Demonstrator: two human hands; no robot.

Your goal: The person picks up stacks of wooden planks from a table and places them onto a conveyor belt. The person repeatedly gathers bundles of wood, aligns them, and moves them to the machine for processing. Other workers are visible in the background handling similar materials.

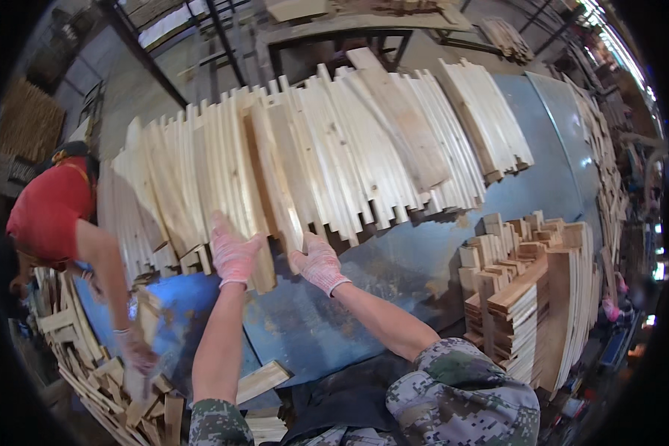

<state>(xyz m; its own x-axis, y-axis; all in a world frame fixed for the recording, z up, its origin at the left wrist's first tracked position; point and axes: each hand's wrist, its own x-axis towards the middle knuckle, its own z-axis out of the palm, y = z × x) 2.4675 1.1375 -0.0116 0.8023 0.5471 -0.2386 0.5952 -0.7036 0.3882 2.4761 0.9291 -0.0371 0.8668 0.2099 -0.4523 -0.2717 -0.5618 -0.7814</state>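
Two gloved hands at work; clock face read from the middle of the view, 12 straight ahead of me, 6 at my body.

Nearest, 6 o'clock: my dark apron (pixel 342 405), with a camouflage sleeve (pixel 464 390) at 5. One short board (pixel 262 381) lies at 7. Beyond it, the blue tabletop (pixel 297 327), scuffed with brownish patches.

Left hand (pixel 234 254), between 8 and 9 o'clock: pinkish-white glove, fingers laid over the near ends of the strips, thumb spread from them toward the right. Right hand (pixel 320 264), just on the 6 o'clock side of centre: thumb pointing left, fingertips at neighbouring strip ends. Cannot tell whether either hand is clamped on a strip.

Wooden strips (pixel 338 152): long, pale, side by side in a row across the tabletop from 9 round to 1 o'clock, near ends uneven. One wider board (pixel 401 123) lies slantwise on top at 1; a separate bundle (pixel 487 119) at 2.

Stacked lumber (pixel 565 312) between 3 and 4 o'clock. At 8, a jumble of wood pieces (pixel 172 418), a co-worker's gloved hand (pixel 139 364) over it, blurred; that co-worker (pixel 52 204), red top, bends at 9.

Farthest: a bench (pixel 327 31) at 12, piled wood (pixel 30 119) at 10.
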